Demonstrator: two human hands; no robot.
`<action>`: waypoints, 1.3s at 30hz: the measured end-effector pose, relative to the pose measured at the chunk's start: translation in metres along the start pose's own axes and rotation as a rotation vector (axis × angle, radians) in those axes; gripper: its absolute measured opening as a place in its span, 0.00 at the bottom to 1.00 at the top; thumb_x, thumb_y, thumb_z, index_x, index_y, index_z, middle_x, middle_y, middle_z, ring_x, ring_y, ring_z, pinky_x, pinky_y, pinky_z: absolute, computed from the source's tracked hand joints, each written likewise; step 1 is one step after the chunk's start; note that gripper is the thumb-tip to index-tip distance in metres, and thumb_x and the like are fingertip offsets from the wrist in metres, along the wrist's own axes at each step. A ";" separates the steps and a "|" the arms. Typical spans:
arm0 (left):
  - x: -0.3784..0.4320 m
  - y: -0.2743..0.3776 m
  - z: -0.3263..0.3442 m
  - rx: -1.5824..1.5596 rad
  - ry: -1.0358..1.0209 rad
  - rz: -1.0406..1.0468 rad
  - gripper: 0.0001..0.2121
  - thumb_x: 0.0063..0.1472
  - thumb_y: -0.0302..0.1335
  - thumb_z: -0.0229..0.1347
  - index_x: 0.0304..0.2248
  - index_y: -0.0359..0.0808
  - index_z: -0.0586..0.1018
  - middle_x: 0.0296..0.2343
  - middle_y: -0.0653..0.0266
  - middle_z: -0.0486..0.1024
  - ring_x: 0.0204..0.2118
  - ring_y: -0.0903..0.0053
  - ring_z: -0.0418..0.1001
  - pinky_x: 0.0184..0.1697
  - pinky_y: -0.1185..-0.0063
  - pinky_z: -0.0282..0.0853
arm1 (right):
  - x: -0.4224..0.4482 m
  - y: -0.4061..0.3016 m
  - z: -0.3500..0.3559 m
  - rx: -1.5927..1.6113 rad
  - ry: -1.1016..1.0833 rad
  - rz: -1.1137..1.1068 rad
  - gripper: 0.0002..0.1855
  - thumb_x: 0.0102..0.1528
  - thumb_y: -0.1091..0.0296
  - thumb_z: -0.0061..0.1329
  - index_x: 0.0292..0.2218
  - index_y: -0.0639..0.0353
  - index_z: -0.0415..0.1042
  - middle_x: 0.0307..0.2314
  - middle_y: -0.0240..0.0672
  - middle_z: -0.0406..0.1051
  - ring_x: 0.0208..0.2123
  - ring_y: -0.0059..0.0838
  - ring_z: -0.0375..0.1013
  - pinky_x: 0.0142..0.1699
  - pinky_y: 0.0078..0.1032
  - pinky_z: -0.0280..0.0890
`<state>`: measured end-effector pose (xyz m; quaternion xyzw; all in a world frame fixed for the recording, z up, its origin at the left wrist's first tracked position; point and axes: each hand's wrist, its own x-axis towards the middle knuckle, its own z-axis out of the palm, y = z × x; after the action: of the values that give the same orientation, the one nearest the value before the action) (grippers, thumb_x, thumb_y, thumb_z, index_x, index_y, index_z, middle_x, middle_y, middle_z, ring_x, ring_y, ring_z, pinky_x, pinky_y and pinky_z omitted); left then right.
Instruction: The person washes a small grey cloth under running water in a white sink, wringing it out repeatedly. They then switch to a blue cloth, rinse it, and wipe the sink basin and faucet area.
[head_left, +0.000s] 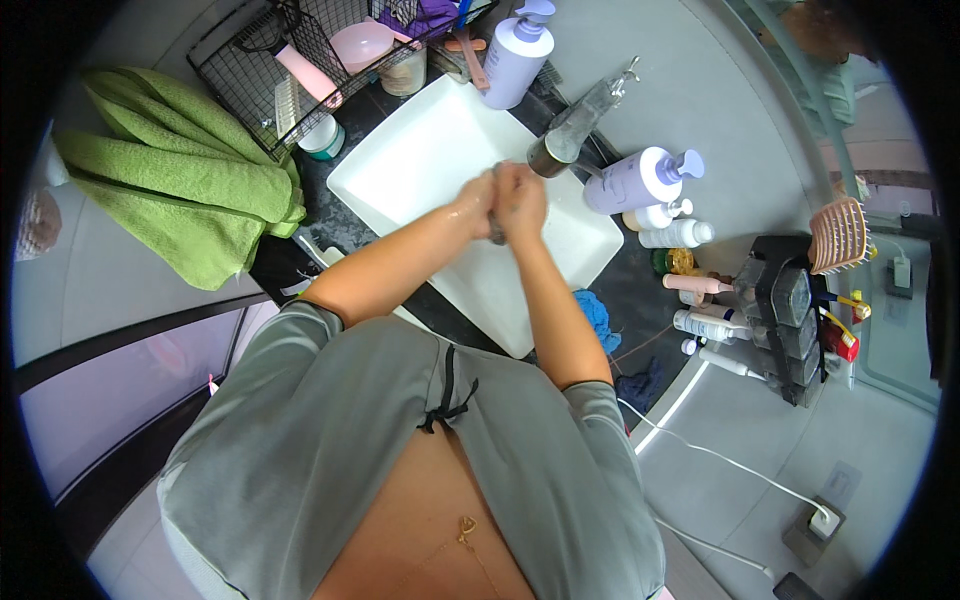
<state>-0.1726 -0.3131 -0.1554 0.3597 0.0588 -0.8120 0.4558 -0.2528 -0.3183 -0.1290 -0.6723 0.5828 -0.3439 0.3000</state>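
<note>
My left hand (475, 204) and my right hand (520, 196) are pressed together over the white rectangular sink (420, 142). The left forearm looks wet. Fingers of both hands are curled, and something dark grey shows between them and just below; whether it is held or is part of the sink behind, I cannot tell. Just right of and above my hands is the dark metal faucet (551, 154). A lavender pump bottle (626, 184) leans beyond the sink's right rim, and another lavender pump bottle (517, 60) stands at its top corner.
A green towel (187, 180) hangs at left beside a black wire basket (225, 82). A white-lidded jar (322, 137) stands near it. Right of the sink are a blue mesh cloth (596, 322), several small bottles, a drawer organizer (780, 315) with a hairbrush (838, 236), and white cables.
</note>
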 end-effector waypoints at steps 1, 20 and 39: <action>0.029 0.004 -0.042 0.471 -0.241 0.272 0.13 0.60 0.39 0.42 0.34 0.41 0.72 0.33 0.63 0.73 0.35 0.72 0.72 0.37 0.71 0.70 | -0.013 -0.011 0.009 -0.074 0.002 -0.214 0.16 0.52 0.57 0.45 0.28 0.63 0.74 0.23 0.49 0.71 0.27 0.47 0.71 0.35 0.33 0.64; 0.022 0.010 -0.088 0.178 -0.382 0.042 0.14 0.61 0.36 0.41 0.41 0.39 0.69 0.36 0.61 0.71 0.40 0.71 0.69 0.44 0.69 0.66 | -0.035 0.002 0.012 -0.009 -0.384 -0.725 0.14 0.45 0.54 0.52 0.23 0.56 0.71 0.27 0.42 0.68 0.33 0.42 0.68 0.40 0.39 0.63; 0.003 -0.007 -0.016 0.088 0.075 0.043 0.14 0.63 0.40 0.39 0.26 0.42 0.69 0.24 0.67 0.71 0.24 0.74 0.70 0.30 0.75 0.69 | 0.019 0.059 0.017 0.642 -0.068 0.340 0.14 0.54 0.57 0.44 0.35 0.60 0.68 0.29 0.36 0.70 0.32 0.29 0.69 0.37 0.28 0.64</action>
<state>-0.1703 -0.3047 -0.1710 0.4110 0.0323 -0.7896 0.4545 -0.2712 -0.3454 -0.1845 -0.4486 0.5384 -0.4319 0.5678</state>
